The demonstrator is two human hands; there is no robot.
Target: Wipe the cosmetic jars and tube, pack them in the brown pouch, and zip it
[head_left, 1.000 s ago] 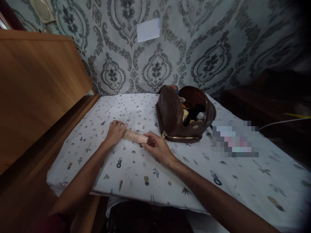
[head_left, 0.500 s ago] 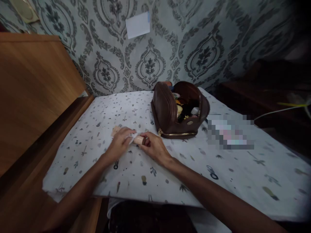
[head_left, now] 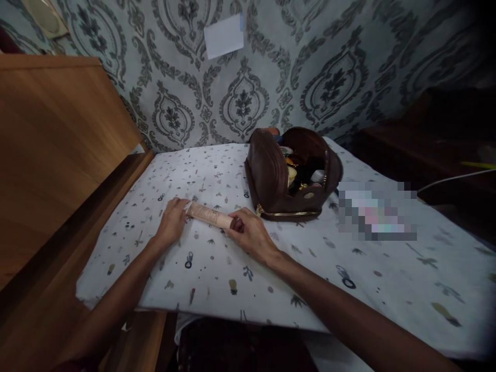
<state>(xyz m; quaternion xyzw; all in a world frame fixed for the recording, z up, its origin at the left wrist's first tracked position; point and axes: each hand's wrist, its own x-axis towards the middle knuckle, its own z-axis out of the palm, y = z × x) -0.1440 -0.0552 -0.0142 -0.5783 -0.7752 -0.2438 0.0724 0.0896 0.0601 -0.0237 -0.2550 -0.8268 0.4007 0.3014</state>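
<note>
**Beige tube (head_left: 209, 214) in the right hand (head_left: 251, 232) at a cloth-covered desk (head_left: 217, 271)**

Clock read with the tube at centre. At twelve o'clock, behind everything, a wall (head_left: 244, 103) in grey patterned paper. In front of that, the desk, under white cloth (head_left: 194, 170) printed with small motifs. Between nine and ten, a wooden panel (head_left: 50, 134). At two, a brown bag (head_left: 267, 163), unzipped, with small items (head_left: 318, 176) inside, mostly too dark to tell. At three, past the bag, an object (head_left: 375, 214) blurred into pixels. High at twelve, a white card (head_left: 225, 37) on the wall. Between three and four, the right hand, fingers closed on one end of the tube. At nine, the left hand (head_left: 170, 222), fingers narrow at the opposite end; cannot tell if gripping. Smaller again, the tube, slanting from ten toward four, print too blurred to read. Smallest, at four, a rose-brown cap (head_left: 233, 223), partly covered by the right fingers.
</note>
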